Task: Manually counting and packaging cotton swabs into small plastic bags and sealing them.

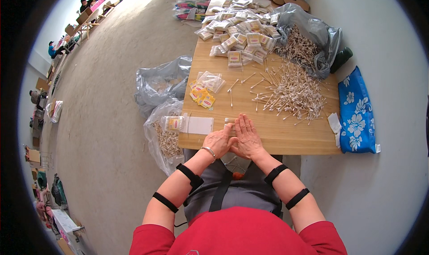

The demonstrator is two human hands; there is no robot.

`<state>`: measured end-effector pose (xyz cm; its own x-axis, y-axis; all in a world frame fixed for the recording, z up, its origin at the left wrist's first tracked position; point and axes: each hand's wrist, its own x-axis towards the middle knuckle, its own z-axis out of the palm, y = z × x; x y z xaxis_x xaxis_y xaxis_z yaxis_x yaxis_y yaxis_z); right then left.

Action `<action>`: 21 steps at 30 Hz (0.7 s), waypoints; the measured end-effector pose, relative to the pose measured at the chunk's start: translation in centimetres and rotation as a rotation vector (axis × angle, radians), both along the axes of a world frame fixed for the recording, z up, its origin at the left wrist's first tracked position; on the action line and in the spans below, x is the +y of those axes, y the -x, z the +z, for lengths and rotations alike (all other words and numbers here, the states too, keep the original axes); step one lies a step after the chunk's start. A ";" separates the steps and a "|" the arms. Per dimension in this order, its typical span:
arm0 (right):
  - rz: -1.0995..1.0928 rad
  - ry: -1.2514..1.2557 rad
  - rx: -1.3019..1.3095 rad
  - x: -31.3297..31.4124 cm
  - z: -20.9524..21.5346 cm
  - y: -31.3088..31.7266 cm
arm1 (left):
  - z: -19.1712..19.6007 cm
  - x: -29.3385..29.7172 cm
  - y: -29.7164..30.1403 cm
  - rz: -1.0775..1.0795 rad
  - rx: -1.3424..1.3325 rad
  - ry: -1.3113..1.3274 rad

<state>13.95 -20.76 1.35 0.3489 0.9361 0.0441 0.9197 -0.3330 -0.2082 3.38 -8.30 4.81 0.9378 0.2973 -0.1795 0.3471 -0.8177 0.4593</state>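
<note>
At the table's near edge, a small row of cotton swabs (230, 121) lies between my two hands. My left hand (217, 142) has its fingers bent against the left side of the row, its thumb toward the other hand. Stretched out flat, my right hand (247, 138) rests along the row's right side and covers part of it. Left of my hands lie a white card strip (199, 125) and a clear packet of swabs (173, 123). A large loose heap of cotton swabs (290, 92) spreads to the right.
Filled swab packets (243, 36) pile up at the back, beside a grey plastic bag (308, 22) of swabs. Yellow labels (202, 95) and clear sleeves (212, 81) lie at left. A blue floral bag (357, 114) stands at right. Plastic bags (163, 83) sit left of the table.
</note>
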 end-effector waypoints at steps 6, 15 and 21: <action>-0.004 -0.009 -0.060 0.0 -0.3 0.1 | 0.0 0.4 -0.5 0.056 0.098 0.043; -0.004 0.003 -0.012 0.0 0.2 0.0 | -0.5 0.4 -0.8 0.057 0.075 0.013; 0.012 0.018 -0.011 -0.2 0.4 0.1 | 0.1 0.4 -1.0 0.080 0.060 -0.008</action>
<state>13.81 -20.98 1.73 0.3371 0.9410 0.0314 0.9259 -0.3253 -0.1922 4.37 -7.94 4.96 0.8985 0.3726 -0.2321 0.4383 -0.7897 0.4293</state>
